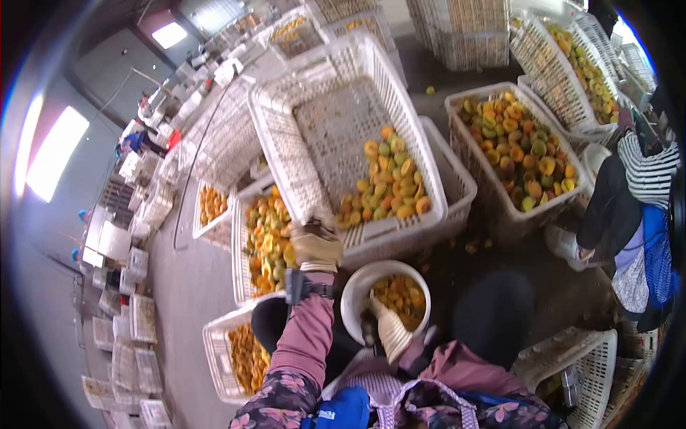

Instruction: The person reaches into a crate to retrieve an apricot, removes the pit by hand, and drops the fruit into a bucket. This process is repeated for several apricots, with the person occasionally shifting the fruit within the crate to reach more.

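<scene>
My left hand (314, 242), in a dirty glove, is at the near left corner of the large white crate (275, 136); motion blurs its fingers. Orange and green halved fruit (389, 179) lies in that crate's near right part. My right hand (386, 329), also gloved, is at the left inner side of a white bucket (350, 293) between my knees. Cut orange fruit (404, 297) fills part of the bucket. Something dark shows by the right hand's fingers, too small to make out.
Fruit-filled crates stand at the left (239, 275), lower left (214, 357) and right (457, 136). A person in a striped top (650, 168) sits at the right edge. A tilted white crate (597, 372) is at the lower right. Stacked crates stand farther back.
</scene>
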`<state>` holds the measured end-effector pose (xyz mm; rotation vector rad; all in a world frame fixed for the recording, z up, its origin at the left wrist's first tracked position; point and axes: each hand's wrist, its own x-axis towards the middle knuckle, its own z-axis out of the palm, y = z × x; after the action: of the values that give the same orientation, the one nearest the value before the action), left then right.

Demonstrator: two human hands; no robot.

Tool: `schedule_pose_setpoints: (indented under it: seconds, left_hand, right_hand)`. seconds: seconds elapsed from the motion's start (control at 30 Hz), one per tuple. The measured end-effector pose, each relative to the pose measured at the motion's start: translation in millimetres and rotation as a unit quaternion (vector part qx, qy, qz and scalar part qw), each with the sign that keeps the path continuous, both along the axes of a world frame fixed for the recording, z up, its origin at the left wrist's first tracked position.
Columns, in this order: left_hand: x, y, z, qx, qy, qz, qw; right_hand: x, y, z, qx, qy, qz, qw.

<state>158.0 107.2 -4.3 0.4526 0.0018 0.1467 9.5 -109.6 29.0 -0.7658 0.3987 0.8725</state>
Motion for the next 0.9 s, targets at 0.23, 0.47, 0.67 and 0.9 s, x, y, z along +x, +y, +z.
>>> schedule_pose_setpoints:
  seconds: [0.23, 0.47, 0.67, 0.9]
  left_hand:
    - [115.7, 30.8, -111.1, 0.837, 0.264, -0.363, 0.313]
    - [93.8, 27.7, -124.0, 0.894, 0.302, -0.164, 0.288]
    - [81.8, -4.0, -46.6, 0.885, 0.239, -0.333, 0.221]
    - [94.0, 12.7, -71.8, 0.896, 0.251, -0.234, 0.281]
  right_hand:
    - [11.1, 23.8, -34.6, -0.064, -0.035, -0.036, 0.997]
    - [-0.1, 25.3, -53.9, -0.076, -0.089, -0.007, 0.993]
    - [-2.1, 10.8, -41.0, -0.079, -0.100, 0.003, 0.992]
    - [9.6, 9.6, -36.1, -0.115, -0.041, -0.010, 0.992]
